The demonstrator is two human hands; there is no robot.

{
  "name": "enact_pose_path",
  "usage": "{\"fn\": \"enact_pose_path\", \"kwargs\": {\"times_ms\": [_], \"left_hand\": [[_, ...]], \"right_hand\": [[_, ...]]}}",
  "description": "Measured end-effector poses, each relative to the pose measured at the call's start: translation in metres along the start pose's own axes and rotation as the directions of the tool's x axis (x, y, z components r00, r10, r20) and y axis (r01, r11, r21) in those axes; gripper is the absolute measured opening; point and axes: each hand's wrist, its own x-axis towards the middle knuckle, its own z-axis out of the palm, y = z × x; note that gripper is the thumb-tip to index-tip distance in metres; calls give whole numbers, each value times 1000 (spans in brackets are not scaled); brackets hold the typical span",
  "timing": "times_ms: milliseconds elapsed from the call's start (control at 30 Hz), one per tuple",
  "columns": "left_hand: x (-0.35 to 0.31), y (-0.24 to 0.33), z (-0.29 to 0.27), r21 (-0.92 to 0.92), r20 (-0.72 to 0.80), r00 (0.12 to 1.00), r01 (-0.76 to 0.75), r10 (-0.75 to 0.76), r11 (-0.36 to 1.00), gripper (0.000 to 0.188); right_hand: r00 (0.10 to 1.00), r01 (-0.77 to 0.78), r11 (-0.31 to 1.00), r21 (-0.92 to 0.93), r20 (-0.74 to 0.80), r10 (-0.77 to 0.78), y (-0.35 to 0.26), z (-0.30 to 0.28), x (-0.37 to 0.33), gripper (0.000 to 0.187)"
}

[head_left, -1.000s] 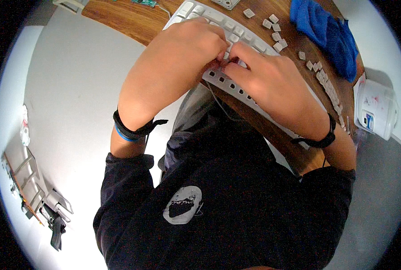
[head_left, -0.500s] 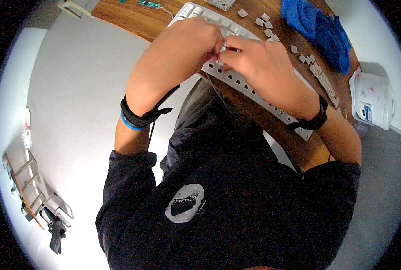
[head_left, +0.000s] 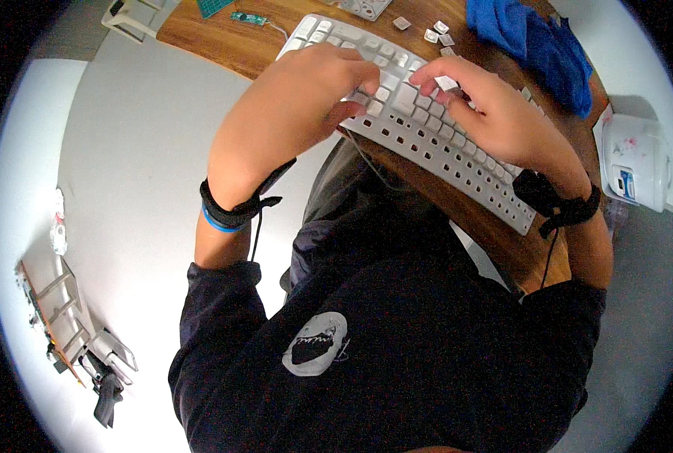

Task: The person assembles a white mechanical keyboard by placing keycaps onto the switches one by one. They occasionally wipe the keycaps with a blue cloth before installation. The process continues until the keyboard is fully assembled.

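A white keyboard lies at a slant across the near side of the table. Keycaps sit on part of it, while its near rows show bare square holes. My left hand rests over the left part of the keyboard, thumb and forefinger apart near a few keycaps. Above the middle keys is my right hand, fingers parted and bent; a white patch shows between them, and I cannot tell whether it is a keycap. Several loose keycaps lie beyond the keyboard.
A blue cloth is bunched at the far right of the wooden table. At the far left lies a small green circuit board with a wire. A white plastic container stands at the right, by the wall.
My hands were together over the keyboard; now they are apart, the right one moved rightward with its fingers parted. More of the keyboard's middle keys and holes shows between them.
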Motion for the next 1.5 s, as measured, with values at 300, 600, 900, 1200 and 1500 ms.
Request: {"fn": "enact_pose_path", "kwargs": {"times_ms": [300, 600, 900, 1200, 1500], "left_hand": [[9, 20, 6, 110, 1, 996, 85, -85, 990, 25], [17, 15, 10, 117, -7, 997, 78, -78, 990, 21], [15, 15, 11, 124, -9, 996, 91, -91, 988, 25], [14, 15, 8, 121, -21, 996, 88, -86, 989, 26], [14, 21, 6, 252, 39, 994, 87, -100, 964, 27]], "right_hand": [[997, 47, 998, -36, 65, -44, -15, -3, -4, 41], [992, 88, 996, -4, 93, -88, -19, 3, 0, 33], [996, 18, 1000, 3, 84, -18, -18, 2, -2, 32], [997, -13, 1000, -11, 76, 14, -18, 2, 1, 35], [996, 48, 980, -193, 79, -33, -26, 11, 6, 33]]}}
